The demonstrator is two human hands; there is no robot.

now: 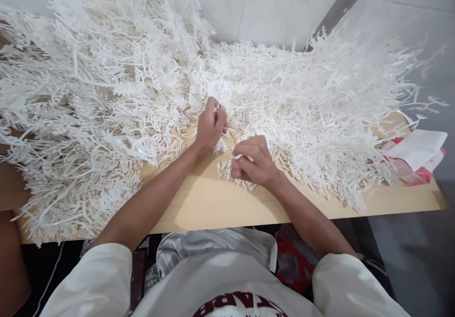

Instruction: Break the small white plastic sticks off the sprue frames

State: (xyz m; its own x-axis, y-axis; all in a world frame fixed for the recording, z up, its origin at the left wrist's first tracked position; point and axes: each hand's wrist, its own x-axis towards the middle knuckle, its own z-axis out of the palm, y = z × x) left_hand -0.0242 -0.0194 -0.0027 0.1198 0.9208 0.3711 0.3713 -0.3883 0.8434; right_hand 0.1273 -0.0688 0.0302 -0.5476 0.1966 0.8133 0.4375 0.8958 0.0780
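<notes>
Right hand [254, 160] over the worktop [213, 208] pinches a white plastic sprig [245, 157] between thumb and curled fingers, likely for fine control, above a small loose clump [224, 169]. Left hand [212, 126], a bit farther out, is curled; can't tell if it's gripping anything. White plastic heaps [284, 94] sit left, right and beyond, presumably kept within arm's reach.

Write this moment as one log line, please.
left hand: curled, at pile; right hand: pinching white strand; pile: white, on table

Two hands [212, 126] [255, 160], one table [206, 208], one packet [414, 158], countless white sprigs [295, 94].
</notes>
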